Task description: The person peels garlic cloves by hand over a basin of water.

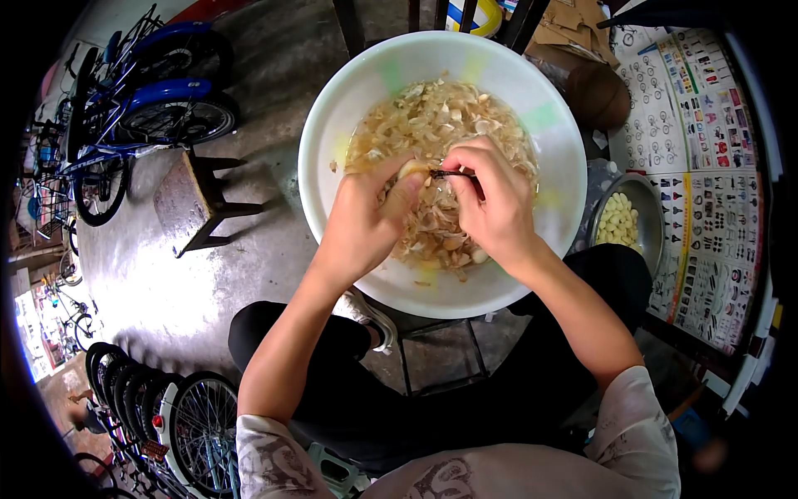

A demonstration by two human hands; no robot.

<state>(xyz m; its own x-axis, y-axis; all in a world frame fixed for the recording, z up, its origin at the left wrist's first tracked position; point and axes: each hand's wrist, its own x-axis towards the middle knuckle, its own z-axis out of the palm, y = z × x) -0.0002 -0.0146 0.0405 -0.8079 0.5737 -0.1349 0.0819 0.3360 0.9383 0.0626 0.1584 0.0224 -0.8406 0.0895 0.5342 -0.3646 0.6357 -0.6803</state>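
Note:
A wide white basin [320,166] stands in front of me, with water, loose garlic skins [445,112] and some pale cloves in it. Over its middle, my left hand [366,216] pinches a garlic clove [412,169] between thumb and fingers. My right hand [495,204] is closed around a small dark tool, which looks like a small knife [446,174]; its tip meets the clove. The fingers hide most of the tool. To the right of the basin, a metal bowl [652,212] holds peeled cloves [618,220].
A low wooden stool [187,200] stands left of the basin. Parked bicycles [158,108] and a row of wheels [199,424] line the left side. A printed parts chart [702,191] lies at the right, near a brown ball [597,96]. Cardboard [573,29] lies behind the basin.

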